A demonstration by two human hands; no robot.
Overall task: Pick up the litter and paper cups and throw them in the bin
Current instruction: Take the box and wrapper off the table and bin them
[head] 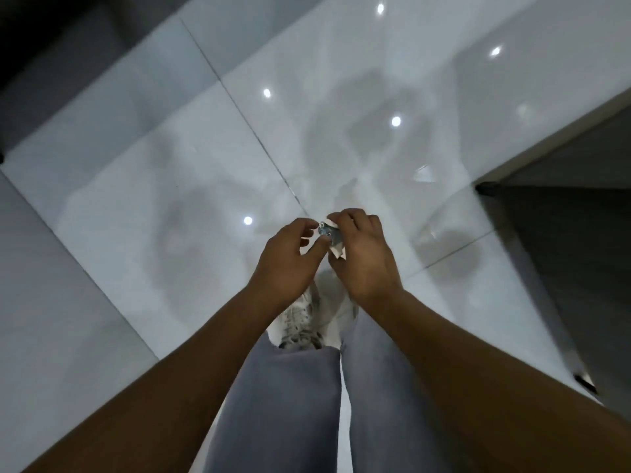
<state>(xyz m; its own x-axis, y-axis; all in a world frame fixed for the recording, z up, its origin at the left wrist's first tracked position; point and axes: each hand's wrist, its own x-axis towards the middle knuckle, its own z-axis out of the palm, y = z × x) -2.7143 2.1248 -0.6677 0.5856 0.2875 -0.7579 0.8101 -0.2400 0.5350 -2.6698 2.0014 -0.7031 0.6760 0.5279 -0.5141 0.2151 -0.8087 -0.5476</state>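
Observation:
A small crumpled piece of litter (330,235), white with a blue-grey print, is held between both hands above a glossy white tiled floor. My right hand (362,257) grips it, fingers curled over its top and thumb below. My left hand (290,257) is beside it, its thumb touching the litter's left side while the fingers curve loosely above. Most of the litter is hidden by my right fingers. No paper cup and no bin is in view.
My legs in grey trousers (290,404) and white shoes (304,322) stand directly below the hands. Dark furniture with a small black foot (486,189) lies to the right. A dark edge (34,46) fills the top left corner. Ceiling lights reflect in the floor tiles (170,165).

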